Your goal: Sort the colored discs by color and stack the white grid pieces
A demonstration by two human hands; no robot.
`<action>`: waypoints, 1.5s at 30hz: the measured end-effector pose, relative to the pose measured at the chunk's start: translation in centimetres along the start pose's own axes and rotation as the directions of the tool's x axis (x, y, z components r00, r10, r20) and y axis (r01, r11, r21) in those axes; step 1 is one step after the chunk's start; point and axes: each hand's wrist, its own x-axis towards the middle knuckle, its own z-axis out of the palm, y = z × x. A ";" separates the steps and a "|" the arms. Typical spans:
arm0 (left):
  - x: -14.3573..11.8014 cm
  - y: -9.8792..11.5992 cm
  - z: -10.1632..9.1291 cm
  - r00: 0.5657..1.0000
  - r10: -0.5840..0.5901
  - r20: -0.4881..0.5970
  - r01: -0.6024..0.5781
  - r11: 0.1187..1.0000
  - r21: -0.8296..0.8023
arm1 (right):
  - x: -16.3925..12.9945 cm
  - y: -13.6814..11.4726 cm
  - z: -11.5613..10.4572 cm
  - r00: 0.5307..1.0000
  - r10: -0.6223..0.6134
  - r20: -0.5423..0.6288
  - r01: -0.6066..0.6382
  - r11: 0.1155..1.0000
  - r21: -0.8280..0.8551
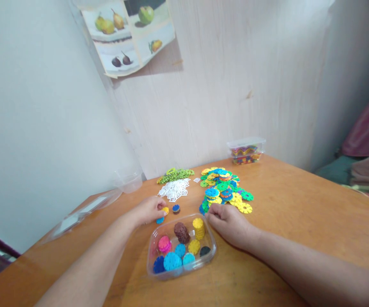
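Observation:
My left hand (pixel 152 209) pinches a small yellow notched plastic disc (pixel 165 210) between thumb and fingers, left of the box. A light-blue disc (pixel 160 220) lies just below those fingers, and a short stack of dark-blue-topped discs (pixel 176 208) stands to their right. My right hand (pixel 222 218) is curled closed at the box's right rim, in front of the big disc pile; its fingertips are hidden. Between my hands sits a clear plastic box (pixel 214 249) with brown discs (pixel 181 232), yellow discs (pixel 198 228), pink discs (pixel 164 243) and several blue ones.
A heap of larger coloured notched discs (pixel 222 186) lies behind my right hand. White lattice pieces (pixel 174 189) and green pieces (pixel 178 175) are piled further back. A lidded box (pixel 246 151) stands by the wall; an empty clear tub (pixel 129 182) and a clear lid (pixel 82 213) lie left.

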 end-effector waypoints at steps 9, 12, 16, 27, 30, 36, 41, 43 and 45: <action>0.0 -0.7 0.7 0.999 -0.025 -0.038 0.025 1.000 0.015 | 0.0 -0.1 0.0 1.000 0.001 0.000 -0.001 1.000 0.004; 0.0 -0.7 0.8 0.999 -0.032 -0.043 0.031 0.999 -0.019 | -0.1 -0.3 -0.1 1.000 0.000 0.003 0.000 1.000 -0.004; -0.3 -0.3 0.2 0.996 -0.056 -0.072 0.055 0.998 -0.019 | -0.1 -0.4 -0.2 1.000 0.004 0.008 -0.004 1.000 -0.003; -6.3 10.7 -4.3 0.978 0.198 -0.062 -0.190 0.974 0.122 | -0.1 -0.4 -0.2 1.000 0.008 0.006 -0.008 1.000 -0.005; -7.4 13.2 -3.7 0.962 0.269 0.051 -0.274 0.943 0.189 | -0.1 -0.4 -0.1 1.000 0.006 0.001 -0.006 1.000 -0.004; -6.9 14.7 -1.9 0.912 0.340 0.230 -0.388 0.895 0.218 | -0.1 -0.4 -0.1 1.000 0.003 -0.018 -0.003 1.000 0.005; -6.3 14.7 -0.9 0.906 0.339 0.254 -0.406 0.865 0.296 | 0.0 -0.6 -0.2 1.000 0.006 -0.009 -0.006 1.000 0.013; -6.2 14.8 -0.8 0.908 0.330 0.256 -0.399 0.867 0.299 | 0.0 -0.6 -0.2 1.000 0.008 -0.004 -0.008 1.000 0.014; -6.3 15.0 -0.7 0.910 0.322 0.260 -0.390 0.877 0.280 | -0.1 -0.5 -0.2 1.000 0.009 -0.003 -0.009 1.000 0.014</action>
